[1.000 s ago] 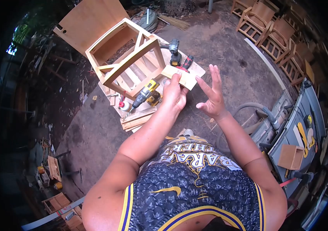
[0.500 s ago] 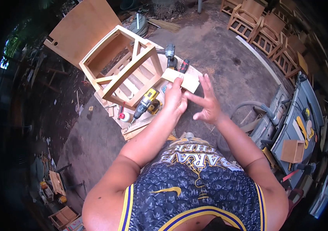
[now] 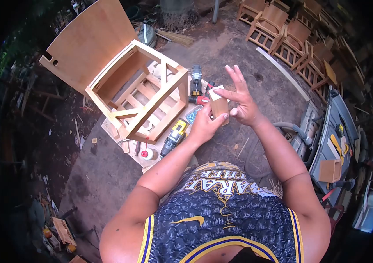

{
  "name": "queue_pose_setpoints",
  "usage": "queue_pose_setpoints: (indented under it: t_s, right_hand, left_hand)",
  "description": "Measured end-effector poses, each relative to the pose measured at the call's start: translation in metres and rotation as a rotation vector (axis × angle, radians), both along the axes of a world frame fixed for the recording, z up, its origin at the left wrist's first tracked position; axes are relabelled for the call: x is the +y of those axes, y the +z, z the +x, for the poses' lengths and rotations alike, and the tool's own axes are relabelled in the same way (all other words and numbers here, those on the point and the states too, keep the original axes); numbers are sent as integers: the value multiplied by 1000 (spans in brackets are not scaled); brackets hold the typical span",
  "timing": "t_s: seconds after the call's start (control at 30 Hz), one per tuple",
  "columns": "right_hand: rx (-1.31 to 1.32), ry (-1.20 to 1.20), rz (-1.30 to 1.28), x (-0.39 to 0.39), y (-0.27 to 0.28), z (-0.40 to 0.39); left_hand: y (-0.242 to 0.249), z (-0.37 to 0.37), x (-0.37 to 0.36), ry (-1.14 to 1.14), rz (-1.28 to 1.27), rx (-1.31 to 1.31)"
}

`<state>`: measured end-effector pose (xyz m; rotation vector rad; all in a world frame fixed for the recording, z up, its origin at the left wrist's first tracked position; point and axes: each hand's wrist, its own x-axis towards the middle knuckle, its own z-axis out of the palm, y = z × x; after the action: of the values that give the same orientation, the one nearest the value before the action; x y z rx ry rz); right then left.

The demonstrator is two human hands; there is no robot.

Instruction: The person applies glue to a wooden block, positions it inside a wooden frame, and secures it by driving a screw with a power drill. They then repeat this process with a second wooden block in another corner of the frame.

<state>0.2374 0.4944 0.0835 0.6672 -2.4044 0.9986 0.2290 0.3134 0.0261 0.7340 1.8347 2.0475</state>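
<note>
A small wooden block (image 3: 220, 108) is gripped by my left hand (image 3: 206, 126), thumb on its near face. My right hand (image 3: 244, 104) is beside the block's right side, its index finger touching the pale top end and its other fingers spread. Left of my hands stands a wooden chair frame (image 3: 151, 107) with a wide curved back panel (image 3: 92, 41). A yellow and black drill (image 3: 175, 136) lies between the frame and my left forearm. Beyond my hands is a second drill (image 3: 196, 81), near a red-handled tool (image 3: 198, 100) and a bag of small screws (image 3: 193, 115).
A white bottle with a red cap (image 3: 148, 154) stands by the frame. Several wooden chairs (image 3: 269, 26) line the back right. A long pale board (image 3: 283, 71) lies on the floor. At the right is a grey table (image 3: 333, 144) with a small wooden box (image 3: 330, 170).
The block has turned from lying flat to a steeper angle in my left hand. My right index finger has come onto its end. The view has shifted, moving the chair frame lower.
</note>
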Motion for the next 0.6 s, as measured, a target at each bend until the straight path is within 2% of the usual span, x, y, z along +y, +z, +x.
queue_pose_setpoints:
  t_s: [0.1, 0.17, 0.27, 0.33, 0.6]
  right_hand:
    - [-12, 96, 47, 17, 4, -13]
    - [-19, 115, 58, 28, 10, -16]
    - [-2, 166, 38, 28, 23, -15]
    - [-13, 271, -21, 20, 26, -10]
    - [-42, 292, -17, 68, 8, -11]
  left_hand:
    - [4, -4, -11, -106, 10, -27]
    - [1, -7, -15, -283, 146, -179]
    - [11, -12, -20, -406, 170, -245]
    - [14, -17, -17, -455, 174, -246]
    - [16, -18, 13, -584, 218, -347]
